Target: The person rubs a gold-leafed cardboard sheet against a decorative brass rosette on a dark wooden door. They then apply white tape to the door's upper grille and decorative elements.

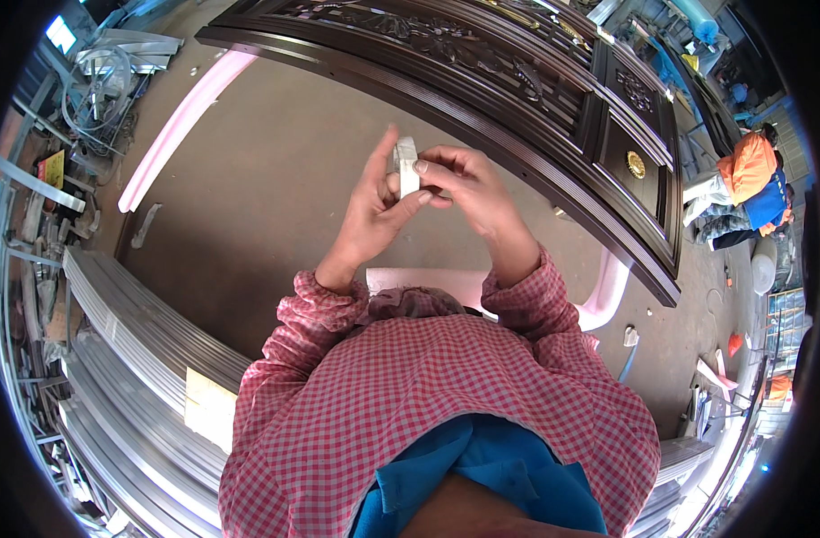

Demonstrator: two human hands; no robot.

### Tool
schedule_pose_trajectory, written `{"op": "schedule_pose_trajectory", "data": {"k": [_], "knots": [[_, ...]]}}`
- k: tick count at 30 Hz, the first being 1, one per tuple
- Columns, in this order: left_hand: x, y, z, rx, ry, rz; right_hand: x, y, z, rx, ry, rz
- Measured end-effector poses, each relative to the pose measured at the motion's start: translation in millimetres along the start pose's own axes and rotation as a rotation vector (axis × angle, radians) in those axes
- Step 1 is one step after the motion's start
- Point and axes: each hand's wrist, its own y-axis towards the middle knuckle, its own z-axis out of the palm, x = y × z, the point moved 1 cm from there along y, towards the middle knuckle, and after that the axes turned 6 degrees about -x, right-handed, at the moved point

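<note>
On the near side of the dark panel (509, 121), the left hand (371, 204) and right hand (473, 190) pinch a small white block (409, 181), seemingly light and stiff, best held by its edges.

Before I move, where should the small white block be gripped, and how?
Probably pinch the small white block across its narrow upper end, coming from the far side: that end looks bare, while the left hand and right hand crowd it lower down.

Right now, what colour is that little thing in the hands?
The little thing is white or off-white; it shows in the head view.
</note>
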Motion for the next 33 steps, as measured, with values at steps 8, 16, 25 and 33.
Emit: {"op": "schedule_pose_trajectory", "data": {"k": [8, 16, 25, 33], "knots": [[-4, -5, -20, -0.064, -0.246, -0.056, -9, 14, 3, -0.103, 0.218, -0.042], [7, 12, -51, -0.458, 0.096, -0.046, -2, 18, 12, -0.088, 0.197, -0.085], [-23, 37, -55, 0.087, 0.046, -0.012, -1, 6, 10, -0.001, -0.155, -0.281], [-9, 35, -55, 0.004, 0.332, 0.117, 14, -5, 12, -0.285, -0.571, -0.754]]}}
